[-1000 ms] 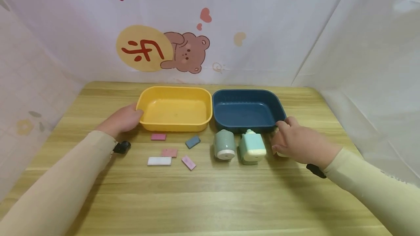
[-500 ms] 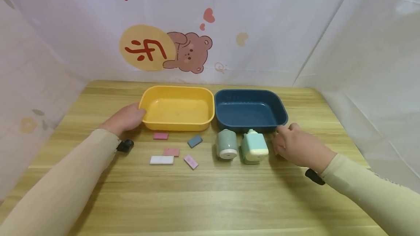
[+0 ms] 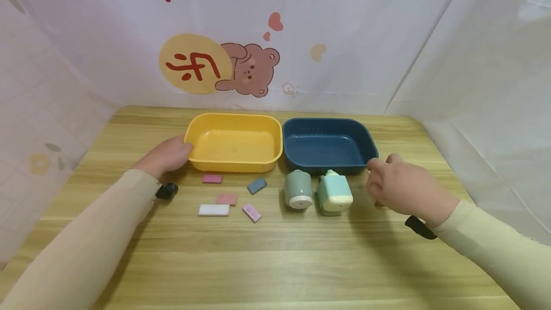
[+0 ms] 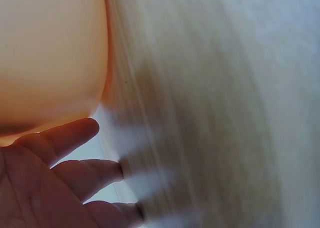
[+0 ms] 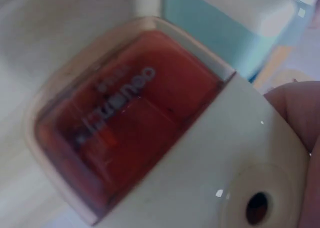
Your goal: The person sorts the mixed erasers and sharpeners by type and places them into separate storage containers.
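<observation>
My left hand (image 3: 165,155) grips the left side of the yellow tray (image 3: 236,167). Its thumb lies over the rim, and in the left wrist view the other fingers (image 4: 90,175) spread loosely beside the orange-looking wall. With my right hand (image 3: 404,188) I hold a cream pencil sharpener (image 5: 215,143) with a see-through red drawer. That sharpener is mostly hidden by the hand in the head view, just right of the blue tray's (image 3: 331,170) front corner. To its left stand a mint sharpener (image 3: 336,190) and a grey-green sharpener (image 3: 299,188).
Several erasers lie before the yellow tray: a white one (image 3: 214,210), a blue-grey one (image 3: 257,186) and several pink ones, such as this pink eraser (image 3: 213,179). Both trays stand side by side. White cloth (image 3: 344,37) hangs behind the wooden table (image 3: 275,271).
My right hand has moved a little to the right with the cream sharpener, away from the mint one. The left hand stays on the yellow tray. The head view has shifted slightly.
</observation>
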Demonstrator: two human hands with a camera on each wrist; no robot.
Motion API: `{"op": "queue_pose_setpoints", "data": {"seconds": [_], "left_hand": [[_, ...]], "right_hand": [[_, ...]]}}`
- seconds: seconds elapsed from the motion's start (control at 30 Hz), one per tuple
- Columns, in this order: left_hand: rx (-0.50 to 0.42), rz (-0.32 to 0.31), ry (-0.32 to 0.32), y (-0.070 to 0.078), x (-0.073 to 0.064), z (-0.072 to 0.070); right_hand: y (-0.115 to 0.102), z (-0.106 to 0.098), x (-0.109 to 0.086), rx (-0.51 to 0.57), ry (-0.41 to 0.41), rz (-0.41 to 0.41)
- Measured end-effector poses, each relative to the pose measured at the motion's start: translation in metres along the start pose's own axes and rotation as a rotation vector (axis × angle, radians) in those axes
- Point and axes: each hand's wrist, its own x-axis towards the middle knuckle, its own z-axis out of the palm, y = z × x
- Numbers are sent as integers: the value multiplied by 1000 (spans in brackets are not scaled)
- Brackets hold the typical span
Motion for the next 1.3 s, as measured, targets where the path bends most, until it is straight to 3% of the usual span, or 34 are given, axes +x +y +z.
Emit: {"op": "queue_pose_setpoints", "data": {"seconds": [0.13, 0.2, 0.33, 0.4, 0.47, 0.6, 0.73, 0.9, 1.13, 1.3], "left_hand": [[4, 5, 5, 0, -1, 0], [8, 9, 5, 0, -1, -1], [15, 19, 9, -1, -1, -1], [14, 22, 15, -1, -1, 0], [9, 20, 19, -2, 0, 1], [1, 16, 22, -2, -1, 1], [-2, 13, 24, -2, -2, 2], [-3, 14, 24, -2, -1, 3], [-7, 9, 24, -1, -1, 4], [-13, 9, 25, 0, -2, 3]], "right_hand": [[-3, -14, 5, 38, 125, 45], [-2, -19, 10, 23, 231, -15], [3, -30, 22, -108, 318, -202], [5, -36, 29, -151, 319, -260], [7, -42, 37, -283, 341, -382], [7, -52, 54, -484, 357, -513], [3, -56, 71, -563, 348, -533], [0, -57, 88, -584, 332, -515], [-11, -63, 114, -351, 259, -436], [-22, -65, 140, -400, 306, -474]]}}
